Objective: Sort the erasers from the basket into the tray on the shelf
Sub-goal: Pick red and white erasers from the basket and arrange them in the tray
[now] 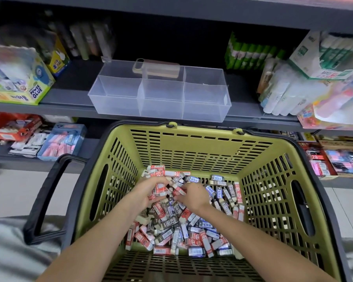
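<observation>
Fingers [158,181] gripping erasers [171,231] — red, blue, black sleeves

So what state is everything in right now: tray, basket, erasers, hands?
Tray: on the shelf, front compartments empty.
Basket: loaded, handles folded down.
Erasers: heaped inside, red, blue and dark mixed, unsorted.
Left hand: grips several red ones.
Right hand: fingers curled round some in the heap.

You are facing a dark grey shelf [69,92] that is carrying a clear tray [118,104], showing 3 front compartments. A Power Glue box [22,86] is sitting left of it, and white tubes [281,96] are lying at its right.
</observation>
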{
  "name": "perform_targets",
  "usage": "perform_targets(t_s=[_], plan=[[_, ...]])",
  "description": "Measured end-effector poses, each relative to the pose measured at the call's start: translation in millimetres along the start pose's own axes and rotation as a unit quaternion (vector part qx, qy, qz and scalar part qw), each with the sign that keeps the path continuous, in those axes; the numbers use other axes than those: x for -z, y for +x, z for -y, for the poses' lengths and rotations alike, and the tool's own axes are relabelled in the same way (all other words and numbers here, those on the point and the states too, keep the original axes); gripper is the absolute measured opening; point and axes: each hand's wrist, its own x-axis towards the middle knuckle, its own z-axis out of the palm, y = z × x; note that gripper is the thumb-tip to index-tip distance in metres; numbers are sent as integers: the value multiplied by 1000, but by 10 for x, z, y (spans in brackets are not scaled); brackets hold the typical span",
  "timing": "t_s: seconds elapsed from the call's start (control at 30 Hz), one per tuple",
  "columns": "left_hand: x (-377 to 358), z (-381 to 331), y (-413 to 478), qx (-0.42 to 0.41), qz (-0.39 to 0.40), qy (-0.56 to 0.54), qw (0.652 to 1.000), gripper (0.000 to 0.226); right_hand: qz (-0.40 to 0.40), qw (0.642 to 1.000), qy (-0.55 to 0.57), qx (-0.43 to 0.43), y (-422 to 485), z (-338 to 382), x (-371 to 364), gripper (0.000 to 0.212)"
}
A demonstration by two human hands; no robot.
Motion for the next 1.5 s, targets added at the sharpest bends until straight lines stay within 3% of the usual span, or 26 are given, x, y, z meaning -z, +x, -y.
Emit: perform_targets(t_s=[0.13, 0.23, 0.33, 0.43, 0.53, 0.67, 0.77, 0.83, 0.87, 0.9, 0.97, 1.03, 1.1, 1.27, 1.37, 1.5], plan=[[15, -33, 13, -3, 16, -11, 1000, 32, 69, 997, 18, -28, 35, 83, 72, 53], [13, -42, 0, -1, 32, 2, 999, 30, 104, 993, 46, -36, 3, 92, 148, 48], [-22, -29, -33, -4, 32, 3, 999, 30, 83, 974, 206, -37, -56, 28, 244, 36], [-94, -40, -99, 4, 72, -22, 997, 36, 29, 929, 368, -21, -159, 50, 399, 40], [-169, -86, -174, 3, 121, -73, 990, 43, 41, 935, 346, 62, -301, 197, 588, 16], [-210, -161, -221, -37, 121, -95, 987, 48, 120, 951, 243, 147, -423, 334, 753, 20], [-249, -215, -259, -59, 127, -82, 987, 52, 193, 911, 337, 141, -447, 236, 938, 19], [-261, -261, -279, -69, 116, -81, 988, 59, 187, 880, 425, 98, -412, 65, 993, 18], [-258, -285, -286, -71, 110, -90, 987, 60, 154, 895, 411, 78, -388, -22, 973, 17], [-248, -310, -297, -73, 108, -97, 987, 59, 111, 933, 335, 72, -357, -103, 915, 14], [-237, -366, -340, -82, 116, -97, 985, 57, 74, 987, 113, 88, -297, -220, 696, 14], [-237, -416, -390, -100, 129, -94, 982, 55, 84, 993, -20, 86, -255, -242, 460, 27], [-237, -451, -444, -117, 139, -86, 980, 54, 85, 991, -74, 66, -200, -200, 277, 34], [-203, -527, -583, -143, 127, -67, 979, 58, 73, 994, -60, 61, -67, -177, 171, 16], [-172, -642, -696, -163, 130, -74, 975, 56, 50, 993, -48, 100, -135, -241, 258, 20], [-64, -826, -868, -209, 131, -106, 963, 49, -34, 981, 130, 143, -353, -32, 595, 18]])
